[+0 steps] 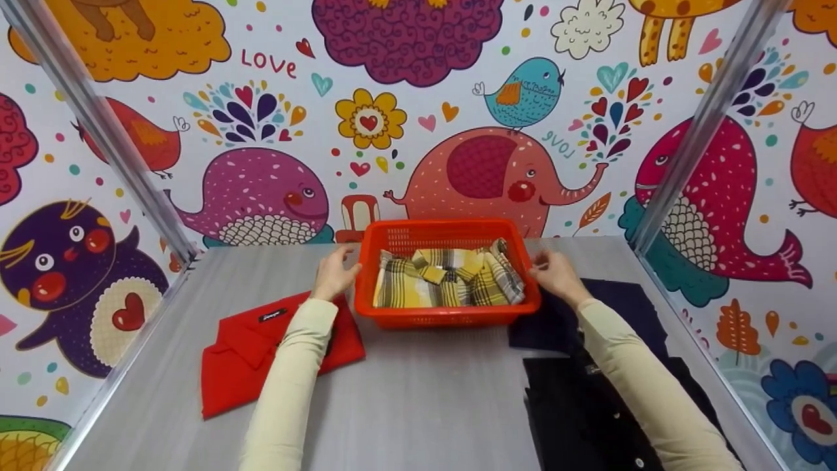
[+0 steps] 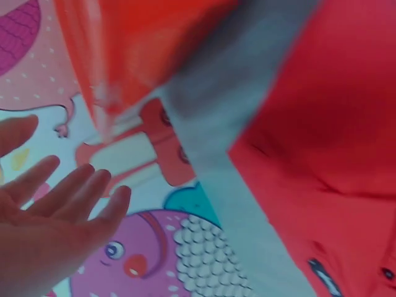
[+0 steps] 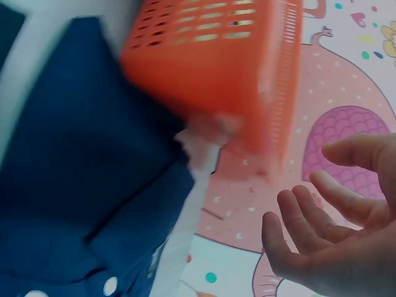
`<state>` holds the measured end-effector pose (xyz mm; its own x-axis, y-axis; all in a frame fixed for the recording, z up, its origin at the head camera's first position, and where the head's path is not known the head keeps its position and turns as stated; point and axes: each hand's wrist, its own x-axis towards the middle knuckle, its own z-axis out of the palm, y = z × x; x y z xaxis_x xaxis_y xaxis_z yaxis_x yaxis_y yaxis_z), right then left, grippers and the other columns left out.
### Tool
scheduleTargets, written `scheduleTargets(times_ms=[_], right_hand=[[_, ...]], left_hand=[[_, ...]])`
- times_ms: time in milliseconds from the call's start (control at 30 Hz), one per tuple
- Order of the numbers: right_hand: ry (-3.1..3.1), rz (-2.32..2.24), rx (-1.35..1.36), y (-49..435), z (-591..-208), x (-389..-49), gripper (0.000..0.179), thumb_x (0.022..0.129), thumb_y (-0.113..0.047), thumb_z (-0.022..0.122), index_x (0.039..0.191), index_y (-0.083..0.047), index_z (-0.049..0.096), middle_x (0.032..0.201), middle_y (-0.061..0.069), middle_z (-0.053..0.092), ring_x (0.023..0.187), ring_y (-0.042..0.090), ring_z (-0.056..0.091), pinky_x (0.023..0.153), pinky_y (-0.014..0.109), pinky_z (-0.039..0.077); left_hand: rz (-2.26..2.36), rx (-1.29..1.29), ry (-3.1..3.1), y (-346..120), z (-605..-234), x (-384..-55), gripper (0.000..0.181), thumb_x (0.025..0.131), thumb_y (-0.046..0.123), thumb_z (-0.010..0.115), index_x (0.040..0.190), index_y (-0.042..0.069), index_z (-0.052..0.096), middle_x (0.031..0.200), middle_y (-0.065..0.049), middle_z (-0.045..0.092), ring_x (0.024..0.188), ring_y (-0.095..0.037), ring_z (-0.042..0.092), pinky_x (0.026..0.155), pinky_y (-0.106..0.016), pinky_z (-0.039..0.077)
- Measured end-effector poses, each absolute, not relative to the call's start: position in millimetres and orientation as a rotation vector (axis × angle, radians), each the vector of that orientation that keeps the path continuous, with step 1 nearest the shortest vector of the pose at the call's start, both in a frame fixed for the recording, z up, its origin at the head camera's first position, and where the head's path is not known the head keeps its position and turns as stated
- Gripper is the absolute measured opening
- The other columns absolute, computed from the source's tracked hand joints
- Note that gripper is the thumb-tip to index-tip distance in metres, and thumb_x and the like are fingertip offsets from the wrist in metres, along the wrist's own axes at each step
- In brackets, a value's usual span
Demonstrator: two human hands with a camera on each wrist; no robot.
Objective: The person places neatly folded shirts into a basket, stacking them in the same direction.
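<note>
An orange-red plastic basket (image 1: 448,320) with slotted walls stands at the back of the table. Inside it lies a yellow, black and white plaid shirt (image 1: 409,292), folded with its collar up front. My left hand (image 1: 335,275) is beside the basket's left side; in the left wrist view its fingers (image 2: 77,189) are spread and apart from the basket. By the right side is my right hand (image 1: 558,275), and the right wrist view has its fingers (image 3: 309,232) loosely bent with nothing between them.
A folded red shirt (image 1: 242,366) lies left of the basket, partly under the left forearm. To the right are a navy garment (image 1: 621,304) and, nearer, a black buttoned shirt (image 1: 569,412). A cartoon-printed wall (image 1: 405,176) and metal posts (image 1: 686,131) border the grey table (image 1: 418,399).
</note>
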<state>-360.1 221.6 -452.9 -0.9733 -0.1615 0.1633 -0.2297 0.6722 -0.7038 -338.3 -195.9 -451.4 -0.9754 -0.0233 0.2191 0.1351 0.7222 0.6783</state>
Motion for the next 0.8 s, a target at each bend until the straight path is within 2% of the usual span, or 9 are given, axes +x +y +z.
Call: scheduleTargets(times_ms=[200,433,667,800], right_hand=[[-2.785,1.155,0.406,234.5,-465.6,-348.8,0.020,0.085,0.001,0.061,0.101,0.013,0.059,0.099,0.027,0.063,0.096,0.042,0.062,0.085,0.050,0.049],[-2.787,1.022,0.444,247.1,-467.7,-335.7,0.018,0.083,0.000,0.061,0.099,0.009,0.059,0.092,0.022,0.063,0.083,0.035,0.061,0.075,0.048,0.049],[-2.794,0.985,0.491,263.0,-471.9,-324.4,0.017,0.082,0.002,0.062,0.098,0.009,0.060,0.099,0.026,0.063,0.088,0.040,0.063,0.078,0.052,0.051],[-2.802,0.959,0.501,272.3,-475.6,-314.6,0.017,0.082,0.003,0.064,0.098,0.007,0.060,0.097,0.023,0.061,0.087,0.038,0.063,0.077,0.051,0.052]], left_hand=[[-1.066,-0.069,-2.787,-213.4,-464.8,-330.3,0.042,0.090,0.009,0.063,0.126,-0.011,0.054,0.124,-0.034,0.055,0.116,-0.044,0.052,0.098,-0.050,0.041],[-1.082,-0.075,-2.837,-224.1,-476.6,-319.4,0.044,0.091,0.011,0.063,0.128,-0.011,0.053,0.126,-0.034,0.052,0.118,-0.045,0.049,0.099,-0.052,0.039],[-1.073,-0.095,-2.853,-231.9,-484.5,-308.8,0.046,0.091,0.011,0.063,0.129,-0.011,0.051,0.129,-0.030,0.053,0.119,-0.044,0.048,0.102,-0.053,0.036],[-1.073,-0.096,-2.849,-230.8,-489.9,-300.5,0.047,0.092,0.012,0.063,0.131,-0.011,0.050,0.130,-0.029,0.053,0.120,-0.044,0.048,0.103,-0.053,0.036]])
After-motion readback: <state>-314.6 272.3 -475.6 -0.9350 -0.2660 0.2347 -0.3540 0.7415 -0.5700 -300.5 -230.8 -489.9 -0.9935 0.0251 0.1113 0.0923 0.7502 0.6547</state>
